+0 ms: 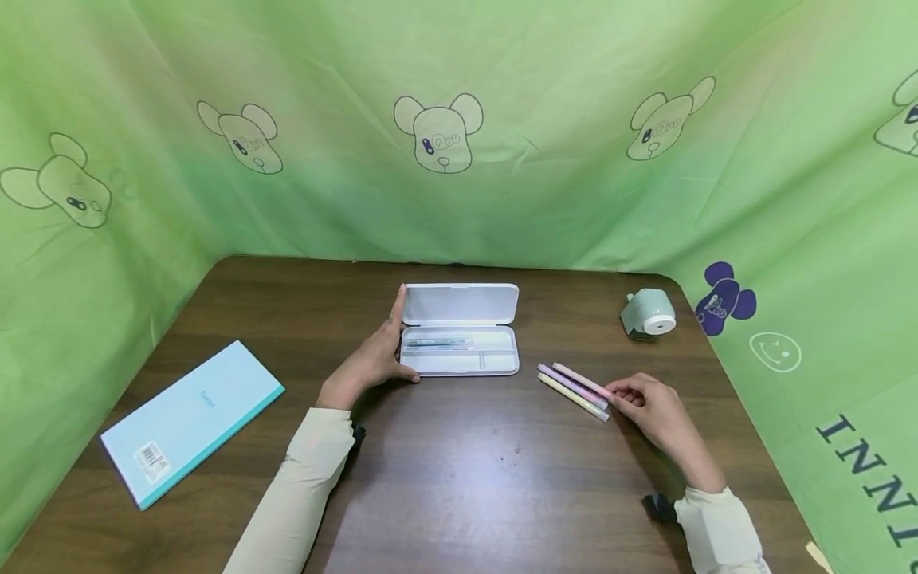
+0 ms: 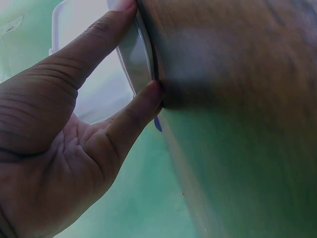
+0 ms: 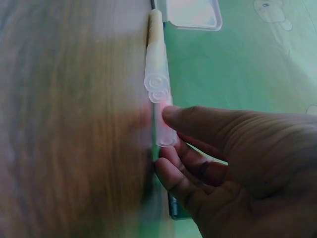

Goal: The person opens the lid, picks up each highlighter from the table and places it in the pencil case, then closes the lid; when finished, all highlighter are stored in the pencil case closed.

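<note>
A white pencil case (image 1: pixel 459 364) lies with its lid (image 1: pixel 460 304) raised, near the table's middle. Inside, slim pens (image 1: pixel 439 344) sit in the rear compartment. My left hand (image 1: pixel 369 363) spans the case's left end, thumb at the front corner and a finger along the lid's left edge. To the right, three capped pens lie close together: a pink one (image 1: pixel 577 378), a purple one (image 1: pixel 566 384) and a yellow one (image 1: pixel 570 395). My right hand (image 1: pixel 653 410) pinches the near end of the pink pen between thumb and fingers; the right wrist view also shows this pinch (image 3: pixel 166 124).
A light blue notebook (image 1: pixel 194 422) with a barcode label lies at the left. At the back right stands a grey-green pencil sharpener (image 1: pixel 647 312). Green printed cloth (image 1: pixel 344 191) hangs behind and beside the brown wooden table (image 1: pixel 459 486).
</note>
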Available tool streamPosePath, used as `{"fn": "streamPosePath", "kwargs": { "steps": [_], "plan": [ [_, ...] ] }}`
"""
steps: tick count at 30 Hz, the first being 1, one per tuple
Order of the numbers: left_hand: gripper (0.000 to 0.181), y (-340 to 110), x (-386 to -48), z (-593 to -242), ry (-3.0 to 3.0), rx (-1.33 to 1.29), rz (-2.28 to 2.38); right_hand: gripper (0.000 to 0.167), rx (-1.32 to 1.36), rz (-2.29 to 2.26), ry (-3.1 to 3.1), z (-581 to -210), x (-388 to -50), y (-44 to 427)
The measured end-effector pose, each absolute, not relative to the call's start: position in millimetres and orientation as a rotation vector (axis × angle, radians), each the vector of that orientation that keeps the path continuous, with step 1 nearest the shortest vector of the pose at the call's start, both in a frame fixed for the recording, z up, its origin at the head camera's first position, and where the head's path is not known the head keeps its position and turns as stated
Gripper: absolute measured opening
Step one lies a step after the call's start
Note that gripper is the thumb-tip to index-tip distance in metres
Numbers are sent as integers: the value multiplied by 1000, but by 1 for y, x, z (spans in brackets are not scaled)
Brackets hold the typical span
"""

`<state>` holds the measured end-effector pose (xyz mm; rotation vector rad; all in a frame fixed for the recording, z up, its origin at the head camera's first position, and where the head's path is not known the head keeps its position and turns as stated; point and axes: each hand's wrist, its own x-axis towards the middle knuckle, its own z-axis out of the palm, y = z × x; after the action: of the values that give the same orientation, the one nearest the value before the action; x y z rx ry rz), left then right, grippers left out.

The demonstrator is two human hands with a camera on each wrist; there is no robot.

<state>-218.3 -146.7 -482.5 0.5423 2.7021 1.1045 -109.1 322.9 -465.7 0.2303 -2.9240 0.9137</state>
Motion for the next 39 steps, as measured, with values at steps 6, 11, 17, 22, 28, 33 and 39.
{"fn": "streamPosePath", "kwargs": {
  "steps": [6, 11, 17, 22, 28, 33, 39],
  "plan": [
    [166, -148, -223, -489, 2709, 573, 1099, 7, 222, 904, -2774, -468, -113, 317],
    [166, -145, -218, -477, 2692, 565, 1097, 9, 238, 989, -2698, -470, -122, 306],
    [170, -152, -231, -505, 2698, 570, 1110, 8, 286, 1063, -2670, -473, -138, 288],
    [165, -145, -217, -479, 2676, 545, 1111, 7, 314, 1077, -2697, -474, -152, 270],
    [168, -148, -220, -485, 2684, 528, 1113, 7, 377, 1119, -2661, -474, -161, 248],
    [168, -146, -220, -484, 2678, 537, 1108, 9, 419, 1144, -2646, -475, -166, 233],
    [171, -148, -224, -491, 2699, 565, 1116, 12, 524, 1165, -2648, -474, -179, 211]
  ]
}}
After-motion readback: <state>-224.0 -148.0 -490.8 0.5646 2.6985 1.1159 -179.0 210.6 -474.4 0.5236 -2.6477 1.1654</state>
